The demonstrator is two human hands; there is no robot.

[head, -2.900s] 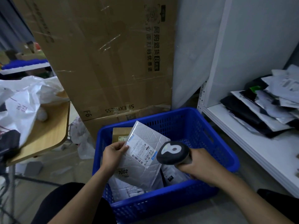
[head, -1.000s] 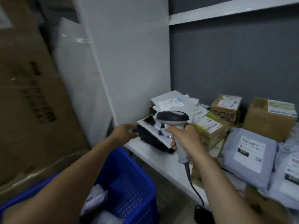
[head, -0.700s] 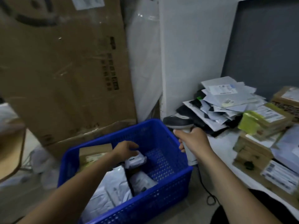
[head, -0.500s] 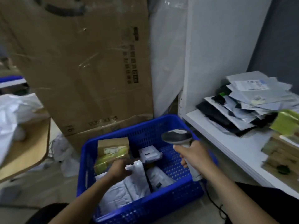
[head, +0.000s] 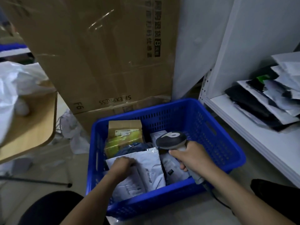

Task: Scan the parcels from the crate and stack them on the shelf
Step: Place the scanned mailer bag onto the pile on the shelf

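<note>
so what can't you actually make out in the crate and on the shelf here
Head view only:
- Label print on the white mailer: blurred and too small, partly covered by the left hand.
- Small white parcel: mostly hidden behind the head of the scanner in the right hand.
- Floor of the blue crate: buried under parcels.
- Parcel pile on the shelf: cut off by the right edge, blurred.
</note>
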